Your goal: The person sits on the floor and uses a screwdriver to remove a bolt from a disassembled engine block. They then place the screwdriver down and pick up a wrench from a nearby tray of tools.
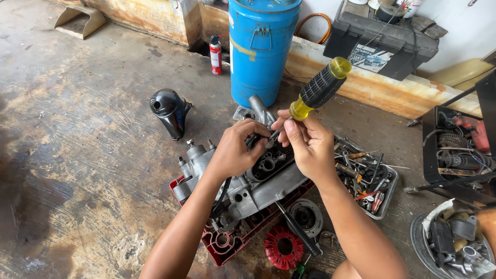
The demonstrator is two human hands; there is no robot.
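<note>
Right hand [309, 147] grips screwdriver [319, 88]; tray [388, 192] holds tools.

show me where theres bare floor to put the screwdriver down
Bare floor spreads left of the engine, around the black cover. Crowded: the tool tray right of the right hand, and the parts below.

A screwdriver [319, 89] with a black and yellow handle is gripped by the right hand [309, 147], its tip hidden behind the fingers over a grey metal engine casing [248, 188]. The casing's top is touched by the left hand [233, 151]. The casing is rested on a red crate [223, 243] on the concrete floor [77, 155]. A tray of tools [369, 181] is seen just beside it, and a blue drum [261, 49] behind.
</note>
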